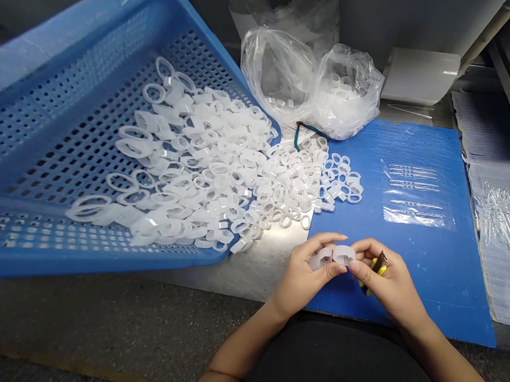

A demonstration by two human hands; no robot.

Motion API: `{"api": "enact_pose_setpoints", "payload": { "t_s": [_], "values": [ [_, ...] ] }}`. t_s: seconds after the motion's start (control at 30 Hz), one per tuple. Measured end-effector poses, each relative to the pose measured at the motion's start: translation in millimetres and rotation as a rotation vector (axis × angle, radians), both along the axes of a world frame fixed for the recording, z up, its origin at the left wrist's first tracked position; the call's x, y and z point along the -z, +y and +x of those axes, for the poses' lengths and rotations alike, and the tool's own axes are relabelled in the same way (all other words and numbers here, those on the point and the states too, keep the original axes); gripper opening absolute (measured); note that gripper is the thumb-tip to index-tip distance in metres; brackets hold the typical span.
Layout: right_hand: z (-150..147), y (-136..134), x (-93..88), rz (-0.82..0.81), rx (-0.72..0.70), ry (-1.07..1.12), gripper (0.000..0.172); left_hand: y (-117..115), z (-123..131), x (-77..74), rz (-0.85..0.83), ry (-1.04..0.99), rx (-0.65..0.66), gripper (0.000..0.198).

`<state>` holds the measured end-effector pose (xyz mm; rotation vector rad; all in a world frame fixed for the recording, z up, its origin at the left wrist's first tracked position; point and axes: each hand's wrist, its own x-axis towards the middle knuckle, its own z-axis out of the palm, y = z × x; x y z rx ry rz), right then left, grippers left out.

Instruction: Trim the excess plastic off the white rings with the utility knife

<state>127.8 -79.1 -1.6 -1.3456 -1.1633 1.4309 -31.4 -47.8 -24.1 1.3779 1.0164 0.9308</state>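
Two translucent white plastic rings are held in front of me, side by side. My left hand (313,268) is closed on the left ring (322,257) with thumb and fingers. In the fingertips of my right hand (381,276) is the other ring (344,254); its edge meets or nearly meets the first. That same hand also keeps a yellow and black utility knife (376,272) tucked in its palm, tip pointing up. Many similar rings (281,181) lie in a heap left of my hands, spilling from a basket.
A large blue perforated basket (104,262) lies tipped at left. Behind the heap stands a clear plastic bag (347,98) with more rings. A blue board (427,270) lies under my hands, bearing clear bagged thin pieces (414,195). Loose clear pieces (502,215) rest on cardboard at right.
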Motion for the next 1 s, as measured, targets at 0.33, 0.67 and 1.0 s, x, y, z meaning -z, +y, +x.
{"api": "enact_pose_setpoints", "payload": {
  "t_s": [0.33, 0.67, 1.0],
  "values": [
    [-5, -6, 4.1, 0.322, 0.021, -0.297, 0.016, -1, 7, 1.9, -0.450, -0.335, 0.028, 0.042],
    [-2, -2, -3.1, 0.110, -0.059, -0.139, 0.038, -5, 2, -0.2, -0.280, -0.218, -0.011, 0.036],
    [-4, -8, 9.9, 0.559, -0.122, -0.630, 0.024, -1, 3, -8.8, -0.061, -0.057, -0.009, 0.042]
  ]
}}
